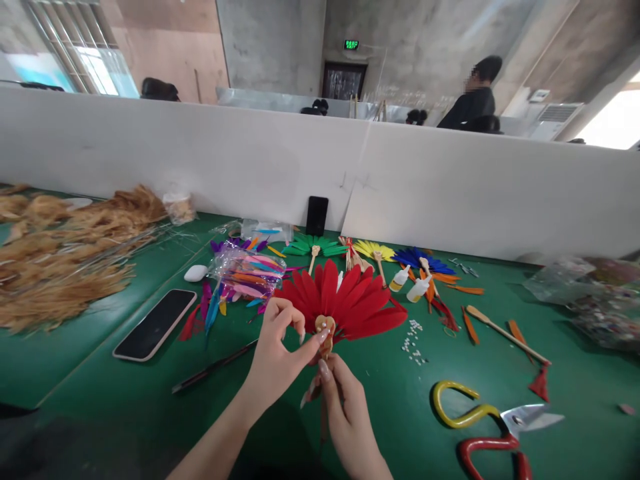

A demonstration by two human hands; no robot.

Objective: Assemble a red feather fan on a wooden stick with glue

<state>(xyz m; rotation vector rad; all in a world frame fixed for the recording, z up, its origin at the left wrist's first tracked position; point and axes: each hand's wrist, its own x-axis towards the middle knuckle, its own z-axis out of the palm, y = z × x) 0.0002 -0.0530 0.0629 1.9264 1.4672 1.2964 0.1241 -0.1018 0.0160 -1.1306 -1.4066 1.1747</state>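
A fan of red feathers [345,297] fills the middle of the view, with a heart-shaped wooden piece [325,323] at its base. Small white beads sit on that heart. My right hand [345,407] is closed round the fan's handle just below the heart, hiding part of it. My left hand [280,350] has its thumb stretched out, the tip touching the heart. Its index finger is bent and stands apart from the thumb, with nothing visible between them. Loose white beads [414,343] lie on the table right of the fan.
Scissors [517,421] lie front right on the green table [400,427], near a wooden stick [507,333]. Two glue bottles [419,289] stand behind the beads. Green [315,248], yellow and blue feather fans lie farther back. A phone [156,325] and a dark pen-like tool [215,367] are left.
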